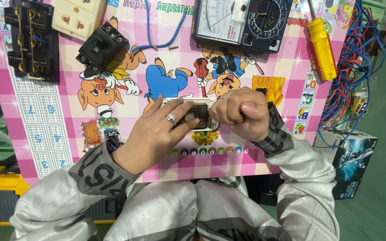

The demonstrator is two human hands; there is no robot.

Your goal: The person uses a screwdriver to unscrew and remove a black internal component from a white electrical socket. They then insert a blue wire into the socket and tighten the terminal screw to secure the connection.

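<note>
Head view: our left hand point(155, 134) fingers press flat on the small rigid switch module point(197, 115); right hand point(242, 114) fisted beside it; light, best gripped by edges.

We press our left hand point(155, 134) flat on the white switch module point(193, 114) mid-table point(50, 111), while our right hand point(242, 114) is fisted against its right end.

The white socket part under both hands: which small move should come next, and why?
Probably keep pressing it flat and turn the right hand a little more. The left hand lies over the white socket part on the pink table, and the right fist closes at its edge as if on a thin tool, which is hidden.
</note>
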